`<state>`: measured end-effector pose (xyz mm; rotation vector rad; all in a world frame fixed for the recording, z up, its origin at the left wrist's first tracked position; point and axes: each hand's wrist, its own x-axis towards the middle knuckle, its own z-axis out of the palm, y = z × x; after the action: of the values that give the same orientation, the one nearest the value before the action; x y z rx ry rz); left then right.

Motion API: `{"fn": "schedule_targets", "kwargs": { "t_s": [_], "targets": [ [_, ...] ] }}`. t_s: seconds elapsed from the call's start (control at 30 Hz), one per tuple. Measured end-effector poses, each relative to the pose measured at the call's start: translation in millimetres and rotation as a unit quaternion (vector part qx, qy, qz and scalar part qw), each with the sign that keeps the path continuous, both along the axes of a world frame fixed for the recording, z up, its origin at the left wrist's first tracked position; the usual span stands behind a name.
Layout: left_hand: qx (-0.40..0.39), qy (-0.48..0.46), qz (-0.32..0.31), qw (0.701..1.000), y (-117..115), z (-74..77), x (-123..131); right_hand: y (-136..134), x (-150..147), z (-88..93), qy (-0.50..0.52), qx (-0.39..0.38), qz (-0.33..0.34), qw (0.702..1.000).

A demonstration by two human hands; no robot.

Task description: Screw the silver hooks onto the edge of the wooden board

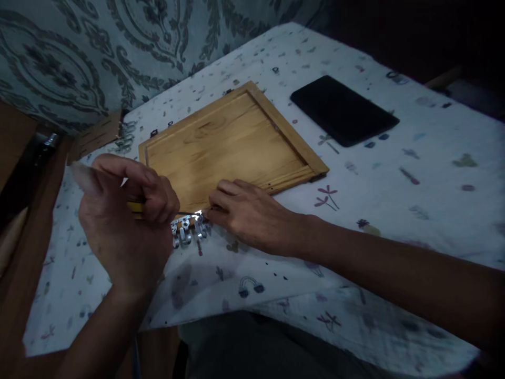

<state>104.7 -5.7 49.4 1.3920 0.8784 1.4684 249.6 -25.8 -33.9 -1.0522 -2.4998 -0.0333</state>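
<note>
In the head view, my left hand (pixel 130 221) is closed around a yellow-handled screwdriver (pixel 136 208). Its thin dark shaft points right, and the tip meets a brightly lit spot on a row of metal hooks (pixel 184 236). The hooks lie along the near edge of a framed wooden board (pixel 221 152), which rests flat on the table. My right hand (pixel 252 216) has its fingers curled and pressed together at the right end of the hooks, beside the screwdriver tip. Whatever those fingertips pinch is hidden.
A black tablet-like slab (pixel 343 110) lies to the board's right on the patterned cloth (pixel 398 210). More metal hooks (pixel 126 134) and a brown cardboard piece (pixel 97 134) are at the far left. Behind stands a patterned wall (pixel 158 42). Small dark fittings sit at the board's far edge.
</note>
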Motion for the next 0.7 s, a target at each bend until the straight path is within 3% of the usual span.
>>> {"fn": "schedule_targets", "kwargs": {
  "t_s": [0.17, 0.47, 0.6, 0.7],
  "targets": [
    [0.002, 0.012, 0.001, 1.0, -1.5, 1.2, 1.1, -0.4, -0.1, -2.1, 0.003, 0.024, -0.002, 1.0],
    [0.021, 0.011, -0.102, 0.994, -0.8, 0.9, -3.9, 0.6, -1.1, -3.2, 0.005, 0.036, -0.006, 0.999],
    [-0.002, 0.052, -0.095, 0.994, -1.6, 6.7, -2.6, -0.4, -0.6, 0.6, -0.006, 0.019, -0.006, 1.0],
    [-0.01, 0.03, -0.083, 0.996, 4.5, 7.4, -1.7, -0.7, -0.6, 0.8, -0.012, 0.016, -0.009, 1.0]
  ]
}}
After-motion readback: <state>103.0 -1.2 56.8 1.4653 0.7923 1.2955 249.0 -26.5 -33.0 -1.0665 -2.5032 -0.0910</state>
